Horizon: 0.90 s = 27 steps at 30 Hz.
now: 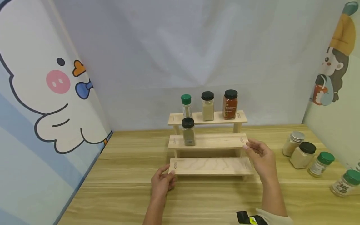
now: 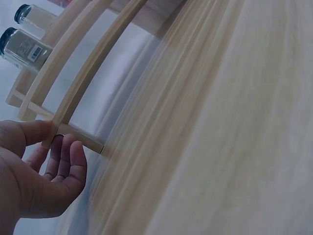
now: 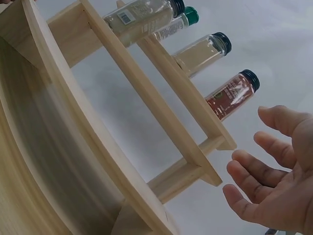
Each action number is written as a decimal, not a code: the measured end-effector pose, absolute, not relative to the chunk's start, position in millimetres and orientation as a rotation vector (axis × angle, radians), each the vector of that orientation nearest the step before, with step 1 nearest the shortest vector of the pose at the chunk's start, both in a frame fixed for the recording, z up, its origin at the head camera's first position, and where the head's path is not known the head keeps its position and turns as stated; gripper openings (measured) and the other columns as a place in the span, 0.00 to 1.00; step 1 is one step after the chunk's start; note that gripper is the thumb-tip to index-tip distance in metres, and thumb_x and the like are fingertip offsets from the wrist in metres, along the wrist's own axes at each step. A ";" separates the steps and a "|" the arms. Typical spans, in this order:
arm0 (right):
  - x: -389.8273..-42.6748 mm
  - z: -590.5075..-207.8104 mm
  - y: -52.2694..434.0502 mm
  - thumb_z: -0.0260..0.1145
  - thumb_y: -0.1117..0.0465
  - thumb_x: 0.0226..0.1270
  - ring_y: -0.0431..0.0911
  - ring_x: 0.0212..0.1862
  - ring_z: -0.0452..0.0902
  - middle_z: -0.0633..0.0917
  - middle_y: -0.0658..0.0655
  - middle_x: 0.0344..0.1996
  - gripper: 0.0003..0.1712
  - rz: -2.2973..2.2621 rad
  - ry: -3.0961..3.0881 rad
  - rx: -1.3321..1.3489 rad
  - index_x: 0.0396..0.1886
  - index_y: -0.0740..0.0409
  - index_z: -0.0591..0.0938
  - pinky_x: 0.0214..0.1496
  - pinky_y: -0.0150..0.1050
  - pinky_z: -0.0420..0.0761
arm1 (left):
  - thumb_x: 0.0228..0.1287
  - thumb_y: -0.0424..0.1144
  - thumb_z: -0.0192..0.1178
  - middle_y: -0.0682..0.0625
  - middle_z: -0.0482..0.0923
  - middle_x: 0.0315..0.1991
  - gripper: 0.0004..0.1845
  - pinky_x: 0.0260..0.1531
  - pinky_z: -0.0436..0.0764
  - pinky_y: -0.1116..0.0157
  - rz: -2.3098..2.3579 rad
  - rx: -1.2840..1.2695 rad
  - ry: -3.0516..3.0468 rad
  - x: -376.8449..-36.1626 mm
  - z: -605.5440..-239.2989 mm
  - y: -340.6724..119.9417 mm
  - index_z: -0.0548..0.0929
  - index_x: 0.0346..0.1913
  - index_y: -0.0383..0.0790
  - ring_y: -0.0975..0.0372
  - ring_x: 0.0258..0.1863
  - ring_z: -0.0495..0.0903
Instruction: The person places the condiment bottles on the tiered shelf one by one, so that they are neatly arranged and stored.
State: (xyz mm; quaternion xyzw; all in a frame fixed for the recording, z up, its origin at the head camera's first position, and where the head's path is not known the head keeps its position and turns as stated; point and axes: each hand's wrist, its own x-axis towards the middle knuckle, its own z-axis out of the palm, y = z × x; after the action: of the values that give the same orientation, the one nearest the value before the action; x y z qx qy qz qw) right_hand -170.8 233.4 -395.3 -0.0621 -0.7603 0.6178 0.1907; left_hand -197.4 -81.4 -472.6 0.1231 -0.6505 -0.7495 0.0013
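Observation:
A three-step wooden spice rack (image 1: 211,165) stands on the table. My left hand (image 1: 161,181) pinches the left end of its lowest step between thumb and fingers, as the left wrist view also shows. My right hand (image 3: 274,176) is beside the right end of the middle step, fingers loosely bent and holding nothing. On the top step stand a green-capped jar (image 1: 186,105), a black-capped jar of pale powder (image 1: 208,107) and a jar of red powder (image 1: 230,107). A black-capped jar of greyish-green contents (image 1: 188,134) stands toward the left of the middle step.
On the table at right stand a silver-lidded jar (image 1: 292,145), a black-lidded jar (image 1: 302,157) and two green-lidded jars, one nearer (image 1: 320,165) and one farther right (image 1: 344,186). A pale cloth wall (image 1: 140,78) rises behind the rack, with printed panels at both sides.

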 end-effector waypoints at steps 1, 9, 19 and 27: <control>-170.4 -395.2 236.3 0.62 0.52 0.66 0.41 0.48 0.69 0.75 0.58 0.51 0.27 1.733 -2.118 -0.193 0.58 0.63 0.72 0.47 0.24 0.71 | 0.58 0.31 0.64 0.46 0.76 0.27 0.23 0.24 0.80 0.66 -2.344 0.378 -2.058 -197.8 -472.8 -81.7 0.73 0.57 0.31 0.60 0.25 0.78; -164.4 -392.9 259.9 0.66 0.58 0.63 0.39 0.44 0.69 0.78 0.45 0.41 0.18 1.788 -1.910 -0.345 0.52 0.54 0.78 0.43 0.22 0.71 | 0.58 0.33 0.65 0.45 0.77 0.28 0.22 0.26 0.80 0.64 -2.253 0.297 -2.162 -199.9 -470.6 -84.1 0.75 0.56 0.32 0.59 0.26 0.78; -150.2 -394.7 293.5 0.68 0.64 0.58 0.37 0.39 0.70 0.80 0.44 0.33 0.15 1.781 -1.549 -0.606 0.46 0.55 0.80 0.38 0.20 0.69 | 0.58 0.33 0.64 0.45 0.77 0.28 0.23 0.25 0.80 0.64 -2.241 0.265 -2.191 -200.2 -468.7 -85.1 0.73 0.56 0.31 0.60 0.25 0.77; -136.2 -397.2 321.9 0.70 0.67 0.55 0.35 0.34 0.73 0.81 0.44 0.28 0.13 1.722 -1.395 -0.680 0.41 0.57 0.82 0.34 0.19 0.71 | 0.58 0.34 0.65 0.45 0.77 0.29 0.24 0.27 0.80 0.63 -2.255 0.272 -2.206 -199.4 -469.3 -87.2 0.73 0.57 0.32 0.59 0.26 0.78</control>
State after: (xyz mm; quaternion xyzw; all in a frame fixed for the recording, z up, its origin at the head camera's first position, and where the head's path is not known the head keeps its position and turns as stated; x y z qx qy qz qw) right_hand -136.2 321.9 -397.2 -0.2690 -0.5515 0.6808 0.4001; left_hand -199.4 -87.2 -469.3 0.0858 -0.6966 -0.7122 -0.0124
